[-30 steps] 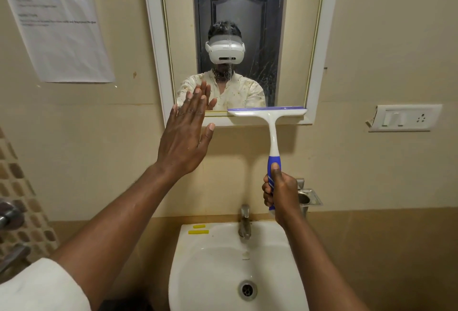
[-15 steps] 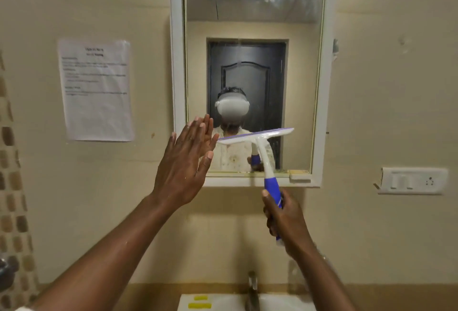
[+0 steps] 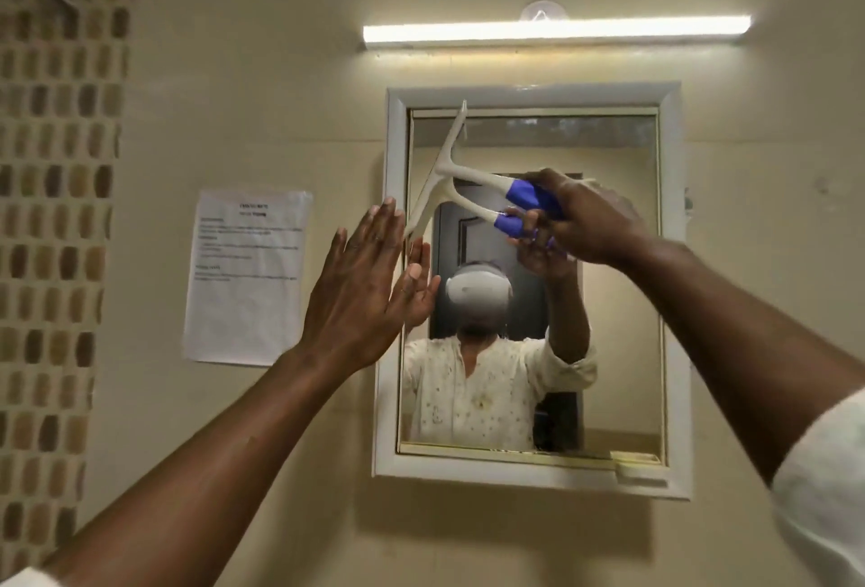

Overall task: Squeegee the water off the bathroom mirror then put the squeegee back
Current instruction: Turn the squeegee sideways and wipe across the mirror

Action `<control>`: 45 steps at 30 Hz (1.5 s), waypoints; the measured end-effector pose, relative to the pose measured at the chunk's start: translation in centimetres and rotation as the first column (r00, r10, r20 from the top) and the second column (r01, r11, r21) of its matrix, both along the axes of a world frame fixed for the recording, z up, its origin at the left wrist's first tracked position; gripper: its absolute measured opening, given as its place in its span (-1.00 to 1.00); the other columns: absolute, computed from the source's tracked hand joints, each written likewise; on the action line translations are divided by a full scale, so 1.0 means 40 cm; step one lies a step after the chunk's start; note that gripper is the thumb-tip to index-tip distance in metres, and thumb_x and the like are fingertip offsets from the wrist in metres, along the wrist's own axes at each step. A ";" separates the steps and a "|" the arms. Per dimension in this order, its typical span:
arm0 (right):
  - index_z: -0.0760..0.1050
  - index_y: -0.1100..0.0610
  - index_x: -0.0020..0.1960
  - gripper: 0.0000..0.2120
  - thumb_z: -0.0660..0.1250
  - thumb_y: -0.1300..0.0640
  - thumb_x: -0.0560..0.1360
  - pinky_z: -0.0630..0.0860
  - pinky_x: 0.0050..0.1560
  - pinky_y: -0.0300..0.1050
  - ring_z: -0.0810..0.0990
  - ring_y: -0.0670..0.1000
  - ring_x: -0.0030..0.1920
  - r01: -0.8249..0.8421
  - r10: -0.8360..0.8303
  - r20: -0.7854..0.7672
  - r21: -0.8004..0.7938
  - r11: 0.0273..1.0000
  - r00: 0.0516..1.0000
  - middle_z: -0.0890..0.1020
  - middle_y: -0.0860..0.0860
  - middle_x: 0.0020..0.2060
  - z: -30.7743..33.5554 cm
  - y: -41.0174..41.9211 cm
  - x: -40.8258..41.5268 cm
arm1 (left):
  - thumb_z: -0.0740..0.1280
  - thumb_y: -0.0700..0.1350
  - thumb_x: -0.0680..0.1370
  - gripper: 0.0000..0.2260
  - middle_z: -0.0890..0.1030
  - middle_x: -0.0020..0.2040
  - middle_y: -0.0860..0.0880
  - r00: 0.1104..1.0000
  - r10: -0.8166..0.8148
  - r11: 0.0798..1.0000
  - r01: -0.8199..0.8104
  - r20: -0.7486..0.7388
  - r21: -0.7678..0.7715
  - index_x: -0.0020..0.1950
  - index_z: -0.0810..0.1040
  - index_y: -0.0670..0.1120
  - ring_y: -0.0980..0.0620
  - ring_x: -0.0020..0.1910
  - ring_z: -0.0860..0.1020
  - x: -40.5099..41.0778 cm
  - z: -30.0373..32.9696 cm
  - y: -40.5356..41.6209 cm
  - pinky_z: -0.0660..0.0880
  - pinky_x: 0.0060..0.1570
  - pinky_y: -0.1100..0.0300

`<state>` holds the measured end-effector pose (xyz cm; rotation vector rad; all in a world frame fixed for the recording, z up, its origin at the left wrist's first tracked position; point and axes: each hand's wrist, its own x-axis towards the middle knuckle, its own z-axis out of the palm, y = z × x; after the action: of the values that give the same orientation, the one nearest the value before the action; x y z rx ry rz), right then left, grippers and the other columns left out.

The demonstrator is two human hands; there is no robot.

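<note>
right hand (image 3: 590, 216) gripped squeegee (image 3: 468, 174) handle, blade slanting at mirror (image 3: 608, 305) 10 o'clock corner | left hand (image 3: 358, 291) flat, fingers spread, empty, at mirror's 9 o'clock edge

squeegee (image 3: 461, 177): off-white blade bar and neck, bright blue grip
mirror (image 3: 622, 305): white outer frame with a thin gold inner trim
wall (image 3: 281, 71): plain cream-beige
tile strip (image 3: 56, 165), far left: mosaic of small brown, tan and grey blocks on a pale ground
paper notice (image 3: 248, 277): white sheet with blurred dark print
tube light (image 3: 557, 30): glowing warm white
sleeve (image 3: 828, 488), near right: white
reflected shirt (image 3: 482, 394): cream with small scattered specks
reflected door (image 3: 472, 249): dark, near black
</note>
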<state>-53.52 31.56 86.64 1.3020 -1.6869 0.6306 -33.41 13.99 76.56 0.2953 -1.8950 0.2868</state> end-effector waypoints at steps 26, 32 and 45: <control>0.31 -0.11 0.42 -0.51 0.30 0.04 0.51 0.53 -0.13 0.00 0.58 0.11 -0.11 -0.027 0.062 -0.200 0.171 0.985 0.978 0.63 0.16 0.07 0.189 -0.039 -0.052 | -0.15 0.19 0.57 -0.43 -0.23 0.54 0.11 0.998 0.056 0.998 -0.057 -0.006 -0.024 0.54 -0.19 0.05 0.19 0.50 -0.26 -0.044 0.065 -0.038 -0.24 0.50 0.10; 0.28 -0.09 0.43 -0.50 0.27 -0.05 0.52 0.33 -0.38 -0.27 0.52 -0.01 -0.30 0.032 0.011 -0.307 0.135 0.990 0.952 0.67 0.13 -0.04 0.183 -0.042 -0.054 | -0.24 0.28 0.51 -0.38 -0.20 0.55 0.08 1.000 0.024 1.000 -0.024 0.005 -0.011 0.52 -0.20 0.06 0.17 0.51 -0.23 -0.065 0.065 -0.020 -0.22 0.51 0.09; 0.37 -0.11 0.38 -0.55 0.29 -0.06 0.50 0.27 -0.41 -0.22 0.49 0.01 -0.24 0.025 -0.005 -0.235 0.084 0.996 0.972 0.63 0.13 0.02 0.185 0.011 -0.109 | -0.25 0.31 0.48 -0.33 -0.19 0.55 0.10 0.999 -0.033 0.999 0.033 0.030 -0.004 0.54 -0.17 0.05 0.20 0.51 -0.23 -0.098 0.046 -0.006 -0.22 0.51 0.09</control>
<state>-57.86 31.98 94.03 1.3669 -1.5418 0.3808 -37.32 13.75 78.42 0.2577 -1.9263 0.2739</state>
